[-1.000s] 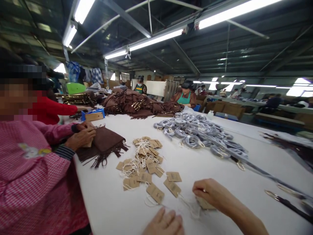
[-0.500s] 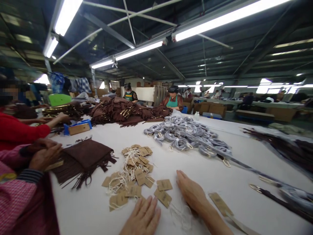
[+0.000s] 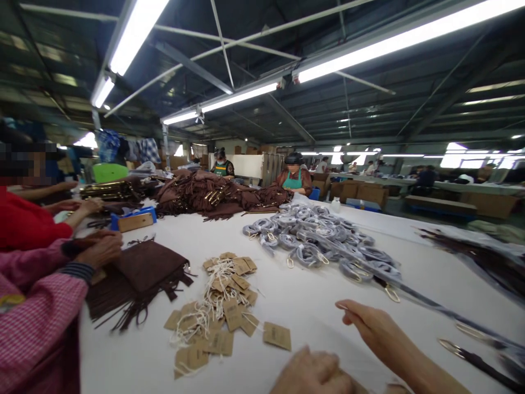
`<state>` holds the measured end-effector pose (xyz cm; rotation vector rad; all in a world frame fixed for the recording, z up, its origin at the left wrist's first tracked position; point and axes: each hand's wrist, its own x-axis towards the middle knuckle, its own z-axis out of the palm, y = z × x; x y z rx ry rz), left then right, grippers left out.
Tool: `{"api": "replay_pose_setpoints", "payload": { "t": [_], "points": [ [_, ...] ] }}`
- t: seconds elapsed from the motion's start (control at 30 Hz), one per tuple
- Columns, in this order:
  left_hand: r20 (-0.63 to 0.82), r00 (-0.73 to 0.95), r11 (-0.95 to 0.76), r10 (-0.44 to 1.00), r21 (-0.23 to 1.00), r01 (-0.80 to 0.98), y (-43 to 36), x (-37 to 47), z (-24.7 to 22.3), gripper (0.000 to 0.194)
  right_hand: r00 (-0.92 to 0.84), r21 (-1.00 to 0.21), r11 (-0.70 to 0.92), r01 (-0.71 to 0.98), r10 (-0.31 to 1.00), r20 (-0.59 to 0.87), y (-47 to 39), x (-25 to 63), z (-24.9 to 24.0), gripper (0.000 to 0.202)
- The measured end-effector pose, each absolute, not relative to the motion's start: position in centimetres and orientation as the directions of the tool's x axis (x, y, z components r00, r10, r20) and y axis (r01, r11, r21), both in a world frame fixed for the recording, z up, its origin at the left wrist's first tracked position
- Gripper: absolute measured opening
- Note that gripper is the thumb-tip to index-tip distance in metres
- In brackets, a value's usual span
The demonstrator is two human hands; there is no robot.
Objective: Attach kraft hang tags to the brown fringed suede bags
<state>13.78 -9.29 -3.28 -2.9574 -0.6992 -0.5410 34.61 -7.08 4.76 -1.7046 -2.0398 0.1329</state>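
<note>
My left hand (image 3: 314,372) is at the bottom edge, fingers curled over and slightly smeared; anything in it is hidden. To its right, my right hand (image 3: 379,331) is held edge-on above the white table, fingers stretched forward and nothing visible in them. Nearest my left hand lies a single brown card hang tag (image 3: 276,335). Further left is a heap of similar hang tags (image 3: 232,314) with tangled white strings (image 3: 223,273). Beyond my right hand is a pile of grey straps (image 3: 307,254), coiled in clear plastic, with gold-coloured clips.
A co-worker's hands (image 3: 100,249) are over a brown fringed bag (image 3: 150,268) at left. Brown fringed goods (image 3: 197,191) are heaped behind, near a blue holder (image 3: 133,219). A dark strap with a clip (image 3: 476,361) and wrapped dark straps (image 3: 488,254) lie right.
Both my hands have moved right in view, and the left has curled its fingers. One loose hang tag between them is no longer visible. The co-worker's hands have shifted slightly on the fringed bag.
</note>
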Motion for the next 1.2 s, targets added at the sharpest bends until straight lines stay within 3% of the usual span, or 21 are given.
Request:
{"api": "replay_pose_setpoints", "payload": {
  "t": [0.07, 0.13, 0.23, 0.37, 0.5, 0.6, 0.67, 0.8, 0.9, 1.1, 1.2],
  "points": [
    [0.316, 0.780, -0.830, 0.541, 0.050, 0.555, -8.3, 8.8, -0.2, 0.062, -0.087, -0.395, 0.223, 0.891, 0.939, 0.333, -6.7, 35.0, 4.6, 0.046],
    [0.196, 0.645, -0.670, 0.738, 0.102, 0.736, -7.5, 4.3, 2.1, 0.069, -0.075, -0.410, 0.215, 0.886, 0.941, 0.331, -6.6, 34.5, 4.7, 0.046],
    [0.033, 0.586, -0.583, 0.810, 0.161, 0.796, -6.8, 0.0, 3.5, 0.064, -0.107, -0.423, 0.220, 0.879, 0.955, 0.275, -6.9, 33.0, 5.3, 0.047],
    [-0.017, 0.576, -0.566, 0.817, 0.166, 0.807, -6.6, -2.4, 4.3, 0.059, -0.120, -0.432, 0.194, 0.881, 0.974, 0.193, -7.7, 31.7, 6.5, 0.047],
    [-0.058, 0.537, -0.528, 0.841, 0.127, 0.840, -4.6, -1.8, 7.0, 0.031, -0.079, -0.449, 0.190, 0.873, 0.964, 0.254, -7.9, 32.0, 7.3, 0.044],
    [0.007, 0.540, -0.538, 0.842, 0.095, 0.838, -0.8, 1.8, 8.5, 0.037, -0.081, -0.476, 0.186, 0.860, 0.969, 0.232, -7.6, 32.4, 7.0, 0.041],
    [0.082, 0.566, -0.571, 0.820, 0.077, 0.817, 2.5, 5.1, 8.4, 0.031, -0.093, -0.493, 0.193, 0.848, 0.971, 0.220, -7.4, 32.5, 6.6, 0.040],
    [0.118, 0.596, -0.605, 0.794, 0.067, 0.793, 9.6, 10.9, 6.8, 0.056, -0.109, -0.504, 0.232, 0.832, 0.959, 0.262, -7.3, 32.8, 6.4, 0.038],
    [0.140, 0.569, -0.583, 0.810, 0.092, 0.807, 13.2, 12.7, 5.7, 0.038, -0.126, -0.533, 0.265, 0.804, 0.951, 0.282, -7.3, 33.5, 6.6, 0.035],
    [0.189, 0.526, -0.559, 0.829, 0.287, 0.778, 13.6, 12.2, 6.1, 0.021, 0.025, -0.587, 0.149, 0.795, 0.961, 0.277, -7.3, 33.7, 6.9, 0.039],
    [0.273, 0.500, -0.568, 0.822, 0.456, 0.685, 10.7, 11.1, 7.7, 0.028, 0.079, -0.703, 0.122, 0.700, 0.966, 0.246, -7.3, 32.1, 7.1, 0.039]
  ]
}}
